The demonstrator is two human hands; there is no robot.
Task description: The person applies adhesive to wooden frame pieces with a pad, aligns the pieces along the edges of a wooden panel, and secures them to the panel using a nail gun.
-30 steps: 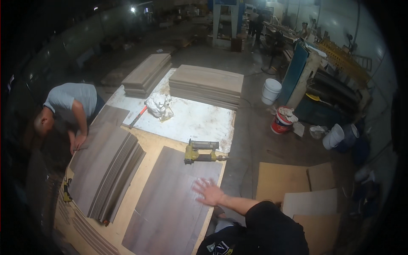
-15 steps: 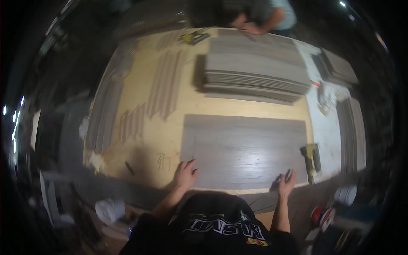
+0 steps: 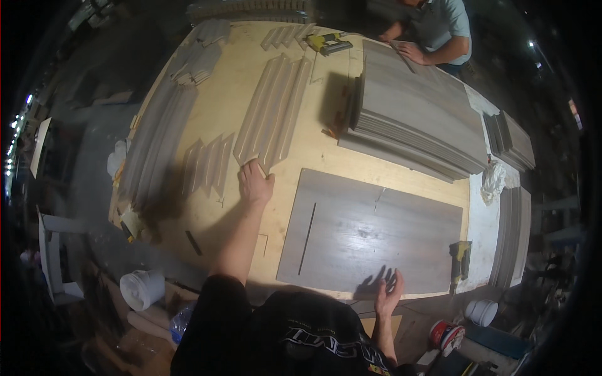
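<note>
A grey wood-look panel (image 3: 376, 232) lies flat on the table before me, with a dark narrow line along its left part. My left hand (image 3: 256, 183) reaches forward, its bent fingers closed at the near end of one of several long grey strips (image 3: 271, 113) with pale lines along them. Over the panel's near edge my right hand (image 3: 390, 292) is held open, fingers apart and nothing in it, casting a shadow. A yellow-and-black nail gun (image 3: 460, 260) rests at the panel's right edge.
Beyond the panel stands a stack of grey panels (image 3: 420, 119), where a co-worker's hands (image 3: 415, 53) rest. Shorter strips (image 3: 210, 164) and a pile of long boards (image 3: 160, 147) lie left. Another nail gun (image 3: 328, 44) sits at the far side. Buckets (image 3: 143, 289) stand below the table.
My left hand has left the panel's left edge and moved forward to the strips. My right hand has moved slightly left and nearer. The view has turned, and the co-worker shows more.
</note>
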